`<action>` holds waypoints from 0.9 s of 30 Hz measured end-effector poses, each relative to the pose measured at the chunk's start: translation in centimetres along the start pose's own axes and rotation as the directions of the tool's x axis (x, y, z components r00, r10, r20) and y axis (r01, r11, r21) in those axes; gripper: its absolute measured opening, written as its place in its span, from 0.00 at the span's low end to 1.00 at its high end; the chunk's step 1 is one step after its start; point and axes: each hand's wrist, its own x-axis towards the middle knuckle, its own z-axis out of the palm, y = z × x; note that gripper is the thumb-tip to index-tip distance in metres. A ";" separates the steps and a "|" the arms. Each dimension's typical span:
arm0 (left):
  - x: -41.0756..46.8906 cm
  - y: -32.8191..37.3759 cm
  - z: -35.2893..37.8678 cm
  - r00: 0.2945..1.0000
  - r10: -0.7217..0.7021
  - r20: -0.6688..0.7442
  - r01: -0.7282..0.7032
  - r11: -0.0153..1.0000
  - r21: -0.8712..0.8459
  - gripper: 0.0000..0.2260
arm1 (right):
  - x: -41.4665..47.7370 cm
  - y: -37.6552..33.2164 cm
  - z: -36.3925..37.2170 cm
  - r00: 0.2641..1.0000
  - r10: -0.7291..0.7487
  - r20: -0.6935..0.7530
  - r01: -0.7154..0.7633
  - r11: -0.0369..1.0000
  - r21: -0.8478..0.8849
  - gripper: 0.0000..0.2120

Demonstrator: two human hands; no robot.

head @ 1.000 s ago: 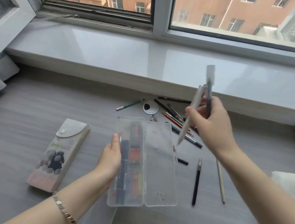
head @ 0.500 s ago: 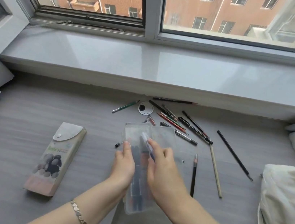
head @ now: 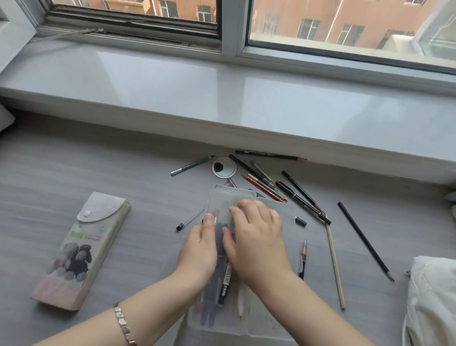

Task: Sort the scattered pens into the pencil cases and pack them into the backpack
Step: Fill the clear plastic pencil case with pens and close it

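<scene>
A clear plastic pencil case (head: 269, 321) lies open on the grey surface, with several dark pens (head: 217, 291) in its left half. My left hand (head: 198, 249) holds the case's left edge, thumb on top. My right hand (head: 260, 237) lies across the case with fingers spread over the pens inside. Behind the case is a heap of scattered pens and pencils (head: 266, 182). A cream backpack (head: 440, 320) sits at the right edge. A second pencil case (head: 82, 249), with a snap flap and a stones picture, lies shut at the left.
Loose around the clear case: a green pencil (head: 192, 165), a thin pen (head: 189, 220), a black cap (head: 300, 221), a dark pencil (head: 303, 256), a wooden pencil (head: 334, 270) and a long black pencil (head: 363, 240). A round disc (head: 224, 167) lies behind. The windowsill (head: 230, 105) runs along the back.
My right hand brought the pens it held in the air down into the clear case and now lies flat over them. The left hand stayed on the case's edge.
</scene>
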 end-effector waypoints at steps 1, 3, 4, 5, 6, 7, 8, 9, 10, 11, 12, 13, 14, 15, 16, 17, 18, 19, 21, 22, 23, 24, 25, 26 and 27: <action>0.2 0.0 -0.1 1.000 0.003 -0.007 -0.003 1.000 0.017 0.20 | 0.0 0.2 0.1 1.000 -0.022 0.022 0.022 1.000 -0.007 0.16; 0.4 0.0 -0.3 1.000 0.000 -0.020 0.001 0.998 0.059 0.20 | -0.7 0.5 0.3 0.994 -0.097 0.045 0.097 0.995 0.006 0.16; 0.7 -0.1 -0.4 1.000 -0.001 -0.021 0.003 0.998 0.067 0.20 | -1.0 0.7 0.4 0.990 -0.136 0.048 0.135 0.991 0.026 0.17; 1.0 -0.3 -0.4 1.000 -0.006 -0.015 0.007 0.998 0.067 0.20 | -1.1 0.8 0.3 0.983 -0.171 0.063 0.168 0.984 0.058 0.18; 1.3 -0.5 -0.4 1.000 -0.012 -0.011 0.013 0.998 0.067 0.20 | -0.9 1.0 0.1 0.978 -0.201 0.065 0.193 0.976 0.104 0.18; 1.5 -0.6 -0.5 1.000 -0.025 -0.009 0.026 0.997 0.069 0.20 | -0.3 1.5 0.0 0.978 -0.206 0.042 0.197 0.967 0.162 0.18; 1.7 -0.6 -0.5 0.999 -0.038 -0.011 0.039 0.996 0.080 0.21 | 0.5 2.2 -0.1 0.984 -0.176 0.005 0.171 0.959 0.225 0.16; 1.9 -0.6 -0.6 0.999 -0.047 -0.016 0.048 0.995 0.089 0.21 | 1.5 3.2 -0.2 0.993 -0.115 -0.040 0.122 0.952 0.280 0.14; 2.1 -0.5 -0.7 0.999 -0.047 -0.018 0.049 0.994 0.095 0.21 | 2.6 4.4 -0.2 0.996 -0.025 -0.083 0.050 0.945 0.323 0.11; 2.3 -0.4 -0.9 0.999 -0.046 -0.019 0.048 0.994 0.098 0.21 | 3.8 5.8 0.0 0.993 0.076 -0.088 -0.040 0.934 0.356 0.09; 2.4 -0.3 -1.0 0.999 -0.046 -0.021 0.048 0.993 0.106 0.21 | 4.7 7.1 0.2 0.987 0.155 -0.034 -0.133 0.925 0.355 0.08; 2.6 -0.4 -1.0 0.999 -0.048 -0.025 0.051 0.992 0.113 0.22 | 5.4 8.2 0.6 0.979 0.192 0.075 -0.206 0.928 0.310 0.09; 2.8 -0.4 -1.1 0.998 -0.052 -0.028 0.055 0.992 0.116 0.22 | 5.7 9.0 1.2 0.961 0.189 0.203 -0.235 0.942 0.238 0.09; 3.1 -0.5 -1.1 0.998 -0.059 -0.031 0.062 0.991 0.118 0.23 | 5.8 9.5 2.0 0.935 0.156 0.319 -0.216 0.963 0.162 0.10; 3.2 -0.6 -1.1 0.997 -0.065 -0.037 0.069 0.990 0.125 0.24 | 5.7 9.8 2.7 0.911 0.116 0.397 -0.168 0.981 0.098 0.11; 3.2 -0.7 -1.1 0.996 -0.074 -0.042 0.079 0.988 0.136 0.24 | 5.5 9.8 3.2 0.894 0.081 0.440 -0.115 0.992 0.051 0.11; 3.2 -0.7 -1.1 0.996 -0.080 -0.046 0.086 0.985 0.148 0.24 | 5.2 9.8 3.4 0.889 0.052 0.455 -0.074 0.997 0.031 0.11; 3.1 -0.9 -1.2 0.995 -0.081 -0.051 0.088 0.984 0.153 0.24 | 5.0 9.9 3.6 0.892 0.034 0.452 -0.061 0.997 0.046 0.11; 3.0 -1.4 -1.4 0.996 -0.073 -0.053 0.080 0.987 0.143 0.23 | 4.5 10.1 3.7 0.908 0.048 0.417 -0.112 0.985 0.131 0.11; 2.9 -1.5 -1.5 0.996 -0.070 -0.054 0.077 0.988 0.135 0.24 | 4.2 10.2 3.7 0.922 0.067 0.381 -0.141 0.975 0.170 0.11; 3.0 -1.7 -1.7 0.996 -0.070 -0.053 0.076 0.989 0.126 0.24 | 4.0 10.3 3.7 0.935 0.079 0.346 -0.154 0.968 0.196 0.11; 3.0 -1.7 -1.8 0.996 -0.070 -0.048 0.075 0.990 0.118 0.24 | 3.9 10.3 3.8 0.943 0.091 0.320 -0.168 0.961 0.220 0.11; 3.0 -1.8 -1.9 0.997 -0.068 -0.039 0.072 0.992 0.108 0.24 | 3.9 10.3 4.0 0.948 0.113 0.299 -0.192 0.950 0.247 0.12; 3.0 -1.8 -1.9 0.998 -0.062 -0.031 0.065 0.993 0.101 0.24 | 4.0 10.3 4.1 0.950 0.141 0.278 -0.217 0.939 0.266 0.12; 3.0 -1.7 -2.0 0.998 -0.059 -0.028 0.062 0.994 0.096 0.24 | 4.2 10.3 4.2 0.952 0.162 0.261 -0.231 0.938 0.259 0.12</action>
